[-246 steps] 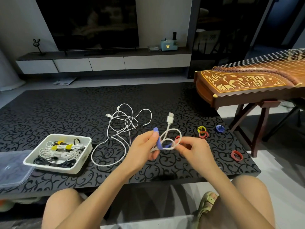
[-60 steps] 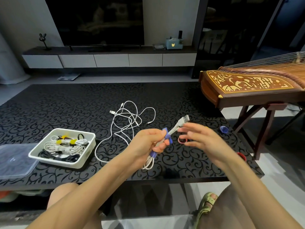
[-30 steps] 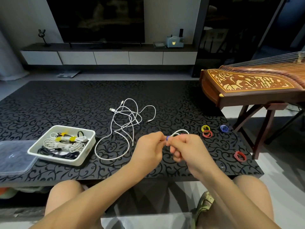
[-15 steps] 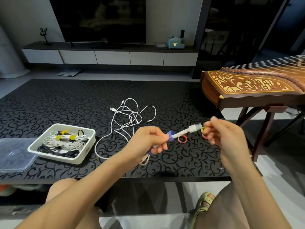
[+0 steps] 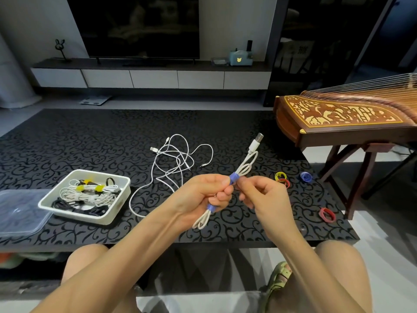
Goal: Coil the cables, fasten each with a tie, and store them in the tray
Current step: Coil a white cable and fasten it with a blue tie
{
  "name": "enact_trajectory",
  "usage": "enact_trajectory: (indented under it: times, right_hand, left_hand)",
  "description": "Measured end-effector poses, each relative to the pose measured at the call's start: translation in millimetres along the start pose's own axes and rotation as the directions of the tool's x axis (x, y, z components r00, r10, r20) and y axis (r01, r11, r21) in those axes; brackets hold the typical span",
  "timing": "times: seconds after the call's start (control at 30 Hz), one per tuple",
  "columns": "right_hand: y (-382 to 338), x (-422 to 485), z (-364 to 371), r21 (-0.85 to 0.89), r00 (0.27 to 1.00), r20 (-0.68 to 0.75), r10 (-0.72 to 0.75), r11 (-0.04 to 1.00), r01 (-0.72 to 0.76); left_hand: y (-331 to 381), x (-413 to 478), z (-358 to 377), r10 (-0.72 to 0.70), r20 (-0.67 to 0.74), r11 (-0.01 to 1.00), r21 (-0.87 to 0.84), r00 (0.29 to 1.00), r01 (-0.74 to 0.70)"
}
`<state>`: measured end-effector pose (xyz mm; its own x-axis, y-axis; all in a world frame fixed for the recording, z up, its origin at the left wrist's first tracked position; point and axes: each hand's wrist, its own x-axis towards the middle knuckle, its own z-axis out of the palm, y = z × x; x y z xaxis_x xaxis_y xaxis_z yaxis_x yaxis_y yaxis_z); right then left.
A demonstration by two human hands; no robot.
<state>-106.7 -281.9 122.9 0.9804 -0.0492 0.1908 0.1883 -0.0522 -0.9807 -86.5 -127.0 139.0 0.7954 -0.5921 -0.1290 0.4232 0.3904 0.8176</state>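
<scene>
Head view has the left hand (image 5: 203, 195) curled around the middle of a folded white cable (image 5: 247, 164), held up above the near part of the tabletop (image 5: 67, 143). The USB plug points up and away, and the loops hang out below the fist. Two blue ties are wrapped round the bundle, an upper tie (image 5: 234, 178) just above the left fingers and a lower tie (image 5: 211, 208) just below them. The right hand (image 5: 259, 195) has its thumb and forefinger pinched at the upper tie, with the other fingers loosely bent.

The step in hand looks like the end of fastening, snugging that tie on a coil already made. Next this bundle should go left into the white tray (image 5: 94, 219), which already holds several tied cables. The left hand is nearer to it, so the right can let go.

One loose white cable (image 5: 176, 159) lies tangled in the middle of the tabletop, not yet coiled. Spare ties (image 5: 281, 176) lie to the right.
</scene>
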Motion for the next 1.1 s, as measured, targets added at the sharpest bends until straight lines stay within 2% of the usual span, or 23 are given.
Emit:
enact_trajectory:
  times: [0.13,0.2,0.23,0.27,0.33,0.4,0.47,0.53,0.57,0.63,0.73,0.83,0.97,1.0,1.03,1.07,1.1]
  right_hand:
    - [-4.3,-12.0,5.3,-0.100,0.998,-0.049,-0.025,0.995,0.020]
    - [-7.8,-16.0,10.5,-0.094,0.999,-0.047,-0.017,0.996,0.012]
    - [-10.4,-16.3,12.1,-0.075,0.999,-0.052,0.009,0.997,-0.013]
    - [-12.6,-15.5,13.1,-0.037,0.997,-0.059,0.047,0.998,-0.050]
    - [-17.0,-11.8,13.8,0.075,0.986,-0.055,0.160,0.985,-0.156]
    - [-20.5,-8.5,13.1,0.164,0.971,-0.019,0.240,0.958,-0.234]
    - [-23.3,-6.8,13.1,0.221,0.966,0.038,0.257,0.940,-0.259]
    - [-26.3,-5.0,12.3,0.294,0.965,0.086,0.249,0.919,-0.263]
    - [-27.7,-3.4,12.2,0.331,0.966,0.099,0.239,0.908,-0.258]
    - [-28.4,1.0,10.9,0.389,0.965,0.100,0.242,0.883,-0.262]
    - [-25.3,7.5,9.3,0.401,0.957,0.076,0.281,0.870,-0.287]
    - [-20.2,10.3,10.6,0.400,0.967,0.042,0.253,0.882,-0.248]
    - [-8.5,14.5,12.8,0.303,0.970,-0.052,0.236,0.930,-0.210]
    - [-4.8,16.2,12.9,0.275,0.966,-0.081,0.247,0.937,-0.216]
    - [-1.7,18.4,12.9,0.253,0.961,-0.106,0.256,0.941,-0.223]
    - [1.4,20.1,12.7,0.234,0.958,-0.125,0.260,0.946,-0.226]
    - [4.3,21.8,13.3,0.216,0.959,-0.133,0.251,0.952,-0.219]
  left_hand:
    - [-7.5,3.9,0.4,0.141,-0.201,0.986,0.117,0.969,-0.119]
    - [-10.4,3.9,-0.1,0.269,-0.255,0.944,0.261,0.929,-0.201]
    - [-12.3,3.5,0.1,0.352,-0.259,0.893,0.382,0.899,-0.240]
    - [-14.5,2.8,0.3,0.454,-0.248,0.801,0.535,0.856,-0.270]
    - [-19.2,2.7,1.2,0.659,-0.159,0.515,0.808,0.735,-0.287]
    - [-22.5,3.6,2.9,0.784,-0.021,0.254,0.922,0.621,-0.290]
    - [-22.4,5.2,1.2,0.833,0.150,0.013,0.957,0.532,-0.291]
    - [-23.1,6.6,-1.0,0.820,0.335,-0.204,0.929,0.464,-0.309]
    - [-24.6,6.7,-1.9,0.802,0.413,-0.294,0.902,0.432,-0.316]
    - [-26.2,6.2,-2.2,0.759,0.515,-0.409,0.854,0.399,-0.323]
    - [-22.1,6.4,-4.0,0.696,0.565,-0.466,0.825,0.442,-0.320]
    - [-13.5,8.1,-9.5,0.610,0.622,-0.526,0.781,0.491,-0.336]
    - [-4.6,7.9,-16.5,0.414,0.714,-0.646,0.668,0.565,-0.370]
    - [-3.7,7.6,-19.1,0.388,0.702,-0.637,0.673,0.597,-0.376]
    - [-4.4,7.5,-21.6,0.401,0.654,-0.584,0.722,0.641,-0.371]
    - [-7.4,6.3,-22.6,0.460,0.551,-0.454,0.820,0.696,-0.349]
    - [-10.1,4.8,-23.5,0.541,0.399,-0.271,0.916,0.741,-0.296]
